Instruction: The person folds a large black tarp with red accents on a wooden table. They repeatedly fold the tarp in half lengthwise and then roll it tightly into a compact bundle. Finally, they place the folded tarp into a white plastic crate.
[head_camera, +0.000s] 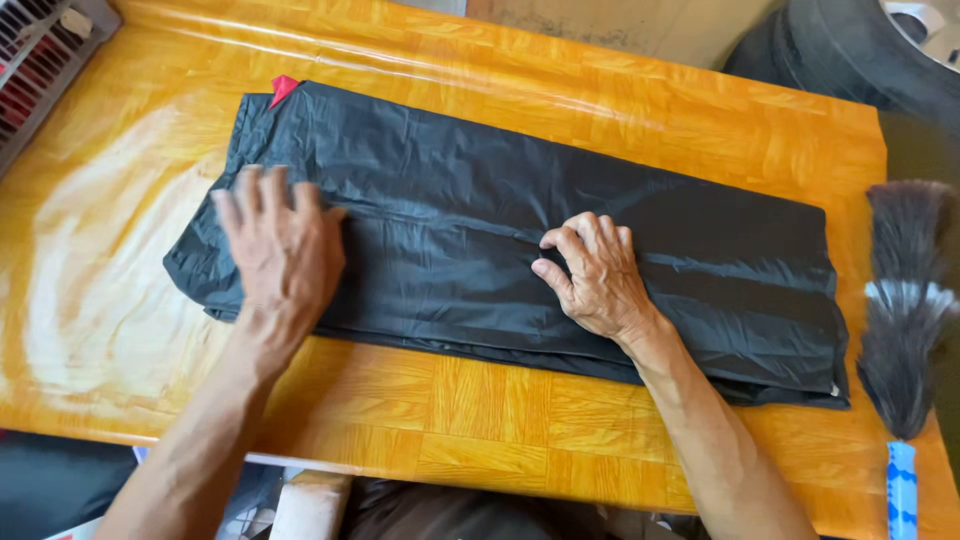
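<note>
- Black plastic bag (480, 210) lies flat on the orange tabletop (480, 420), already folded into a long band; a lengthwise crease runs along its middle.
- I judge the folding partly done: band still long, no crosswise fold yet.
- My left hand (280, 250): grip wide, palm and fingers flat on the bag's left end, holding nothing.
- My right hand (595, 275): fingers curled, fingertips pressing at the crease near mid-bag.
- Red tab (283, 88) shows at the far left corner.
- Feather duster (905, 300) lies just right of the bag, untouched.
</note>
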